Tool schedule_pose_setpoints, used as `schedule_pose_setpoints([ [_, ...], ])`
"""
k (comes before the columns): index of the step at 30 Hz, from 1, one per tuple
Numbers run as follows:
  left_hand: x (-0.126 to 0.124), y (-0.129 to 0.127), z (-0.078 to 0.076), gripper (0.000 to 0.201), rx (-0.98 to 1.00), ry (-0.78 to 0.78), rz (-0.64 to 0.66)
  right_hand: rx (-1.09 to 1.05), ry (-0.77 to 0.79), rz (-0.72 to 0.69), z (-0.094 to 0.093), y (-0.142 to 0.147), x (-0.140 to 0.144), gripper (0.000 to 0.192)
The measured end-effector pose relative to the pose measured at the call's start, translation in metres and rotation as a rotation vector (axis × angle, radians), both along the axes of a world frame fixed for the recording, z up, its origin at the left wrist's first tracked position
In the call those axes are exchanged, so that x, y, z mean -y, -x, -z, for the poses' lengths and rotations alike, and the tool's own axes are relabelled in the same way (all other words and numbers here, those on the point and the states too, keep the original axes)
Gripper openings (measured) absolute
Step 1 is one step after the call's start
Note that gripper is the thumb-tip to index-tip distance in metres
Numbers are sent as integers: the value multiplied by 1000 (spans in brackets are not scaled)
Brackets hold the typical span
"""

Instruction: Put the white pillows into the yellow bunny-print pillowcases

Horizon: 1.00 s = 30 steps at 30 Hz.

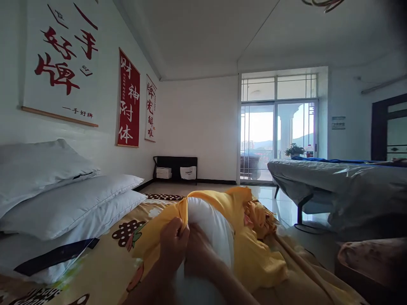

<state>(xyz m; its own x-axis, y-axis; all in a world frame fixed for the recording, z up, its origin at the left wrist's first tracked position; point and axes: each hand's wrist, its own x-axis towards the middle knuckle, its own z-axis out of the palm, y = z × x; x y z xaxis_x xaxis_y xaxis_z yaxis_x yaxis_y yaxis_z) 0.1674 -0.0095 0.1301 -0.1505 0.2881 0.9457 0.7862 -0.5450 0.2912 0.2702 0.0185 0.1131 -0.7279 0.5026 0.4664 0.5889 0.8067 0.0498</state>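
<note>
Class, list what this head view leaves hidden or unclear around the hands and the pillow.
- Right hand: fingers dim, backlit, so its grip is unclear.
- Left hand: fingertips buried in the yellow pillowcase.
- White pillow: far end covered by the pillowcase.
- Both forearms: cut off by the bottom edge.

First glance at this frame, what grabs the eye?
Low in the centre, the left hand grips the edge of a yellow pillowcase bunched around a white pillow, with the right hand pressed against that pillow. At left, white pillows are stacked on the patterned bed sheet under red-and-white calligraphy scrolls. At the far end, a bright glass balcony door glares.
</note>
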Motion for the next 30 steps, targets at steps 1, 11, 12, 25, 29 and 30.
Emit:
schedule_pose_setpoints([
  [1, -1, 0, 3, 28, -8, 21, 7, -17, -12, -1, 1, 4, -7, 66],
  [11, -33, 71, -10, 17, -161, 704, -355, 7, 4, -201, 16, 1, 27, 74],
  [12, -37, 81, -8, 20, -149, 765, -373, 29, 37, -247, 16, -3, 30, 69],
  [25, -39, 97, -3, 31, -17, 724, -240, -67, 352, -186, 19, 18, -17, 83],
  [29, -30, 88, -4, 26, -35, 678, -127, -46, 206, -89, 36, 28, -19, 76],
  [30, -26, 82, -5, 27, -42, 655, -72, -50, 164, -36, 36, 30, -22, 75],
])
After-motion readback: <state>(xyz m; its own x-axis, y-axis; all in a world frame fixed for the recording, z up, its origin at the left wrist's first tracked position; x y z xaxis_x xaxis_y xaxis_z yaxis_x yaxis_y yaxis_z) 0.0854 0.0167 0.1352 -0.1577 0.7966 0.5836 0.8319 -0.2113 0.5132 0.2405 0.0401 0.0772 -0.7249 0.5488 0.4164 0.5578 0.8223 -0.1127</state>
